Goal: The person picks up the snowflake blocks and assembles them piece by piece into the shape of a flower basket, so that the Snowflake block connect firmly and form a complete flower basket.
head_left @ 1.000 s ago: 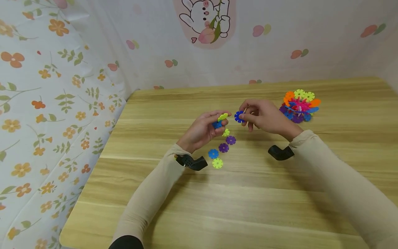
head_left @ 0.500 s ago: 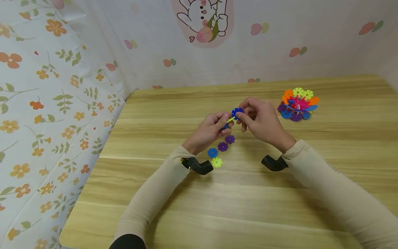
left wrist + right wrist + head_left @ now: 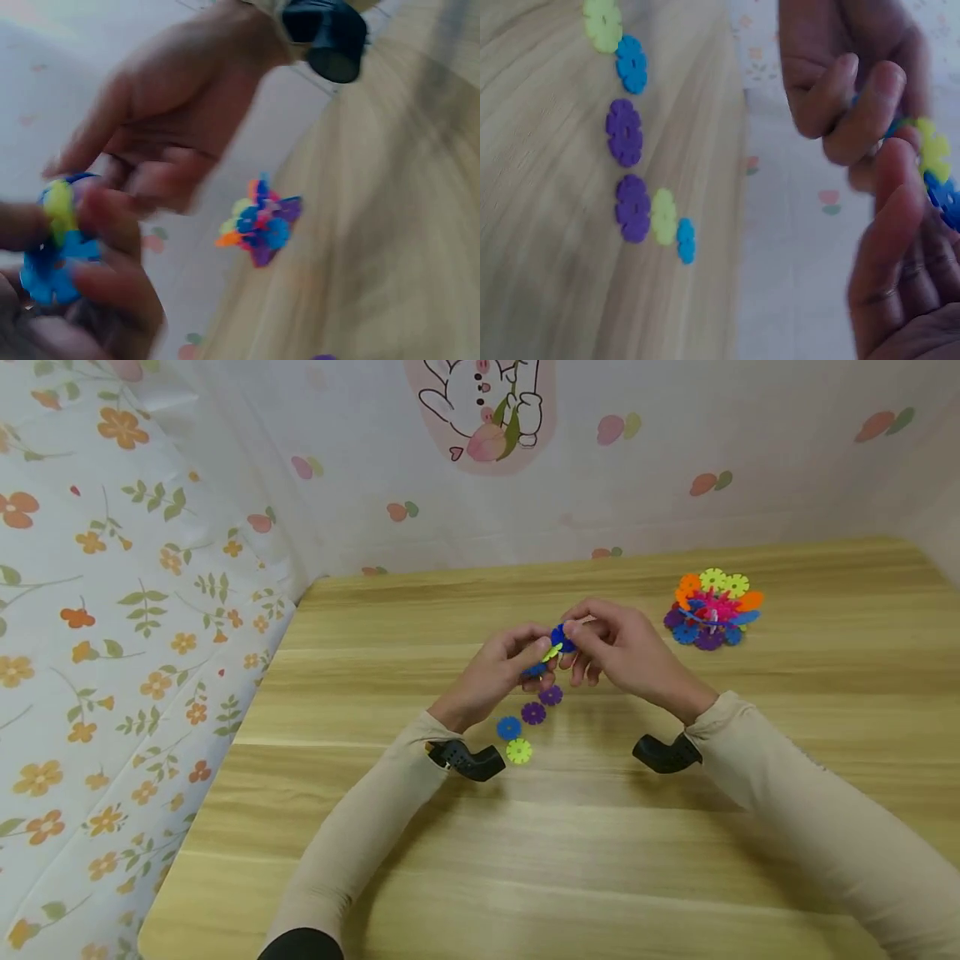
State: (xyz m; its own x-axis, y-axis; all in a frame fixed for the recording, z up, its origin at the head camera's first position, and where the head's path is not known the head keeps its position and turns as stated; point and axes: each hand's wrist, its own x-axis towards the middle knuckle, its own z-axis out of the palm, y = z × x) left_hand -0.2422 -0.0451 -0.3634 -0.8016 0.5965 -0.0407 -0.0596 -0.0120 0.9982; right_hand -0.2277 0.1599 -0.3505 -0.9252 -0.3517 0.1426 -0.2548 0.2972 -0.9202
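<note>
My left hand [image 3: 491, 677] grips a yellow-green notched plastic disc [image 3: 552, 652] and a light blue disc [image 3: 51, 279], which sit edge to edge at the fingertips. With thumb and fingers, my right hand [image 3: 636, 658] pinches a dark blue disc [image 3: 562, 638] against the yellow-green one. Both hands meet above the table, and fingers cover parts of all three discs. The right wrist view shows the dark blue disc [image 3: 943, 196] bordering the yellow-green disc [image 3: 933, 154].
Below the hands, a loose row of discs lies on the wooden table [image 3: 420, 852]: purple discs [image 3: 533, 713], a blue disc [image 3: 509, 728] and a yellow-green disc [image 3: 519, 751]. A multicoloured flower-like assembly of discs [image 3: 712, 610] stands at the back right. Patterned cloth [image 3: 300, 510] hangs behind.
My right hand has moved left, bringing the dark blue disc from apart to up against the yellow-green disc. My left hand has turned its discs, with the thumb now over the yellow-green one.
</note>
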